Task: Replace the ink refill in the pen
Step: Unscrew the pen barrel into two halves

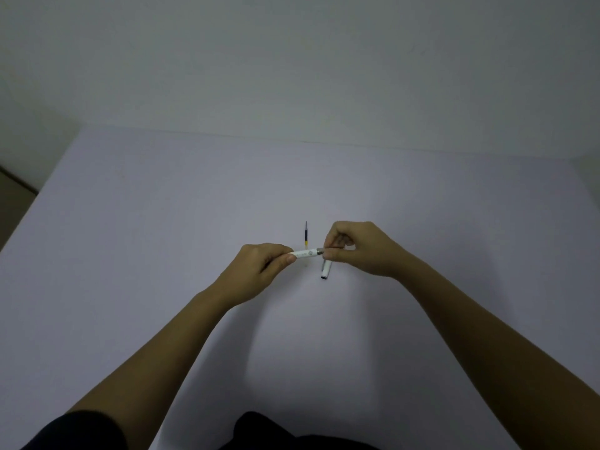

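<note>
Nearest the camera, two bare forearms reach forward over a pale counter [162, 222], and the hands meet just above its middle. The left hand [259, 267] is curled closed around one end of the white pen barrel [305, 253], thumb and fingers wrapped over it so that only the printed stretch shows. The barrel lies roughly level between the hands. The right hand [354, 248] is closed in a pinch on the barrel's other end, where a grey metal collar shows; the tip section itself is hidden inside the fingers, so whether it is already loose cannot be told.

Just below the right hand a short white pen cap [325, 269] angles down toward the counter, its dark open end nearest the camera. Whether it rests on the surface or hangs from the hand is unclear.

Just beyond the barrel, a slim ink refill [306, 234] lies on the counter, pointing away, dark along most of its length with a yellow end nearest the pen.

The step in hand looks like unscrewing the grip end from the barrel. The next move likely calls for the left hand to hold firm while the right twists and draws apart along the pen's axis, keeping small parts from dropping
</note>
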### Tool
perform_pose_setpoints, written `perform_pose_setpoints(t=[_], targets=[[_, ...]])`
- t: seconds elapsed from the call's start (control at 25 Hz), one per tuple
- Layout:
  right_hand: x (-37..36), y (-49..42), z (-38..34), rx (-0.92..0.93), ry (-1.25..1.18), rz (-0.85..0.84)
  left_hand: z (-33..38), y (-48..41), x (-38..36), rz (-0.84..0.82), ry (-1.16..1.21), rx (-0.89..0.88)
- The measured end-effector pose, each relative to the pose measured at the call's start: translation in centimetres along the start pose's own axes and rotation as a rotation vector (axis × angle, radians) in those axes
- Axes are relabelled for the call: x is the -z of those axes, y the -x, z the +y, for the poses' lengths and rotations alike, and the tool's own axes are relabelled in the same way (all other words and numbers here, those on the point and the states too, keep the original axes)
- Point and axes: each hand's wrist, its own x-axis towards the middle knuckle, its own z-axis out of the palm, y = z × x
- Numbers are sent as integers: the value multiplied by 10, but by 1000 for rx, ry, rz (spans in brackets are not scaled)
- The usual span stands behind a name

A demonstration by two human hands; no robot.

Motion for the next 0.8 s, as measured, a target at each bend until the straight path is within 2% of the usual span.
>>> perform_pose_setpoints(t=[0.08,0.2,0.36,0.56,0.72,0.8], targets=[[-1,1,0,-9,-51,59,1,0,0,21,25,3],[-5,-1,3,-119,-29,47,1,0,0,20,24,2],[-5,3,3,-49,-131,89,1,0,-3,23,40,14],[-4,4,-1,-114,-111,104,2,0,-4,35,49,15],[-6,5,-1,-92,-354,111,2,0,-4,52,67,32],[-8,4,0,-147,-302,121,2,-1,-4,60,65,31]])
